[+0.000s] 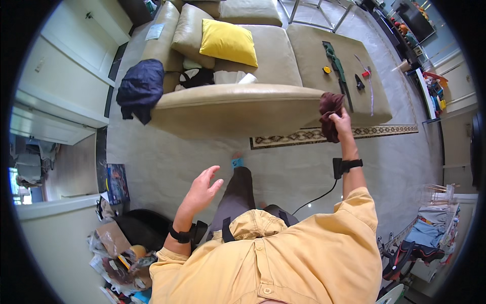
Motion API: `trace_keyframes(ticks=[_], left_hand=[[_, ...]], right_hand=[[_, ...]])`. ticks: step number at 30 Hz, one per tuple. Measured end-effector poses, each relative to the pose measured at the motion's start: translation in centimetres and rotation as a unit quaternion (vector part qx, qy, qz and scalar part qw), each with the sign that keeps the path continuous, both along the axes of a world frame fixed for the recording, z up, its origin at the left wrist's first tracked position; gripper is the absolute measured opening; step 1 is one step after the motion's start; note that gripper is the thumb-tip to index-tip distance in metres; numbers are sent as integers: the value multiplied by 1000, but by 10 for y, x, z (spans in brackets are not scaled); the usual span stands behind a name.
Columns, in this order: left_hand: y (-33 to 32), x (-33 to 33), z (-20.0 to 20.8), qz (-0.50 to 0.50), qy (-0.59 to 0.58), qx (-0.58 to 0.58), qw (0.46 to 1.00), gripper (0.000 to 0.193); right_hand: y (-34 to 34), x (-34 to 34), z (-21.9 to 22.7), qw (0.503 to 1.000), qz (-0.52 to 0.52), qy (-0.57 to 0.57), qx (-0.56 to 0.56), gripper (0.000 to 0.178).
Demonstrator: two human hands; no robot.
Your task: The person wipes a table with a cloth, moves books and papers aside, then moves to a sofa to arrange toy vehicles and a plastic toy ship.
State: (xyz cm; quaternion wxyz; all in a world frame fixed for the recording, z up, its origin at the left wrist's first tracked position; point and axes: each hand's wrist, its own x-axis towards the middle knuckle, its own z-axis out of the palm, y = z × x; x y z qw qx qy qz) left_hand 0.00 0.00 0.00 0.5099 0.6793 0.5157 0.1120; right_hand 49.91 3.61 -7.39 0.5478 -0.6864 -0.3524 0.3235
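With fingers closed round it, my right hand (341, 123) holds a dark maroon cloth (330, 109) against the right end of the sofa's backrest (238, 104). The cloth is bunched and drapes over the edge of the beige upholstery. My left hand (202, 188) is raised over the floor with nothing in it, thumb apart from the fingers. Each wrist wears a black strap, and a cable hangs from the right one. On the sofa seat beyond the cloth lie a long green toy gun (335, 63), a small yellow round thing (326, 70) and a small black piece (359, 82).
A navy garment (142, 90) hangs over the sofa's left end, and a yellow cushion (229, 43) rests on the seat. Plastic bags (121, 253) and a dark box (117, 183) stand at my left. To the right is a cluttered rack (430, 228). A patterned border (288, 140) crosses the floor.
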Motion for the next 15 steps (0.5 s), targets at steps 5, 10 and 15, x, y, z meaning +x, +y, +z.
trace_keyframes(ticks=[5,10,15], left_hand=[[136,8,-11,13,-11,5,1000,43],[195,-6,-17,36,20,-29,999,40],[240,6,-24,32,14,-61,997,40]], right_hand=[[132,79,-41,892,-93,-424,-124,56],[200,4,-73,786,60,-515,-338,29],[250,-194,-74,853,214,-457,-135,22]])
